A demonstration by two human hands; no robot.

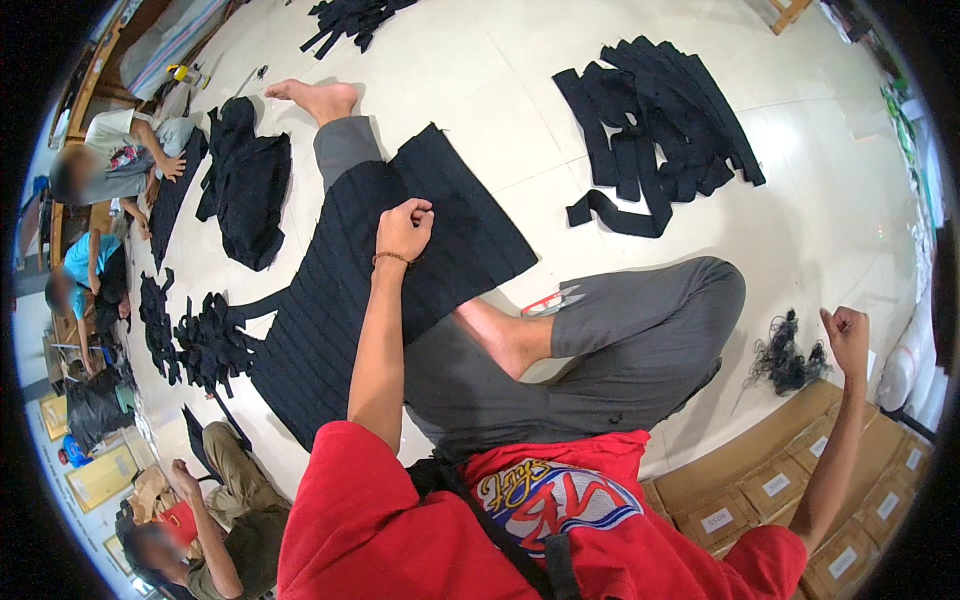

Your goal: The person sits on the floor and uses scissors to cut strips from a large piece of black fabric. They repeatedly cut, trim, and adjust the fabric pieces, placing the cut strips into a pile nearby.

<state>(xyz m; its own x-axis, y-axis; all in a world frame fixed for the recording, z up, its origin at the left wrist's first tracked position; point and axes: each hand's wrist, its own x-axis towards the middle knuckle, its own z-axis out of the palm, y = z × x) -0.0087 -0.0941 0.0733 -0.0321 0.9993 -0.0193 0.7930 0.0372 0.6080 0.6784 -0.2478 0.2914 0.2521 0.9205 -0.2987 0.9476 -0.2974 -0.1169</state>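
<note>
A wide black cloth [330, 290], ribbed with parallel seams or strips, lies across my outstretched leg. On top of it, near its flat end, rests my left hand [405, 230], closed with thumb and fingertips pinched together; whatever it holds is too small to tell. My right arm reaches far out to the right. The right hand [848, 340] is raised there with curled fingers, above and beside a tangle of black thread [788, 355] on the floor; its contents cannot be made out. Red-handled thread snips [552, 301] lie beside my bent leg's foot.
Loose black fabric strips [660, 125] are heaped ahead on the tiled floor, with another bundle [355, 20] farther off. More black cloth [245, 185] lies to the left, where several people sit working. Cardboard boxes [775, 485] stand close at my right.
</note>
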